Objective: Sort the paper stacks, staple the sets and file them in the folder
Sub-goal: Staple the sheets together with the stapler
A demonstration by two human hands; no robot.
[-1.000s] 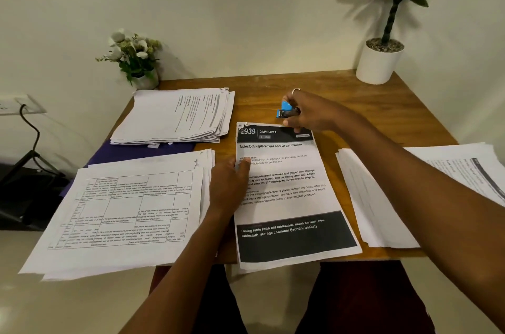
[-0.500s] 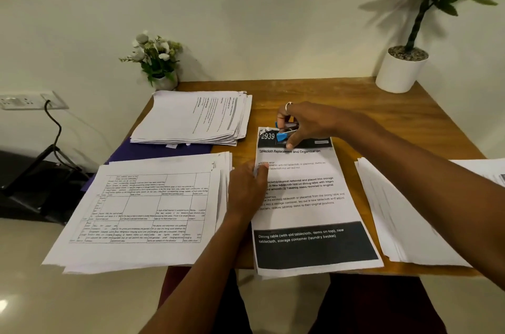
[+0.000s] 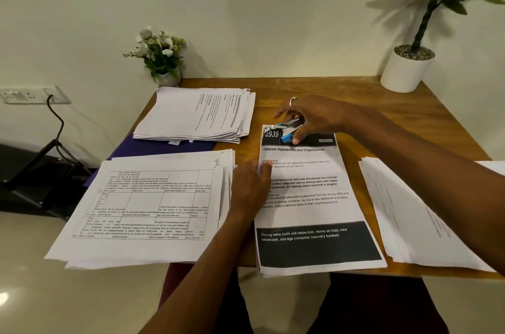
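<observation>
A printed set headed "Tablecloth Replacement and Organization" (image 3: 311, 205) lies in front of me on the wooden table (image 3: 382, 125). My left hand (image 3: 250, 186) rests on its left edge with fingers over the paper. My right hand (image 3: 308, 117) grips a small blue stapler (image 3: 289, 130) at the set's top left corner, beside the number 2939. Left of it lies a stack with a printed table (image 3: 147, 208), and behind that another stack (image 3: 199, 115) sits on a purple folder (image 3: 153, 147). A further paper stack (image 3: 410, 213) lies at the right.
A small white pot of flowers (image 3: 161, 57) stands at the table's back left, a tall plant in a white pot (image 3: 407, 68) at the back right. A wall socket with a black cable (image 3: 32, 95) is on the left. Several papers overhang the table's front edge.
My right hand brought the stapler from the bare table behind the set onto its top left corner. My left hand stayed on the set's left edge.
</observation>
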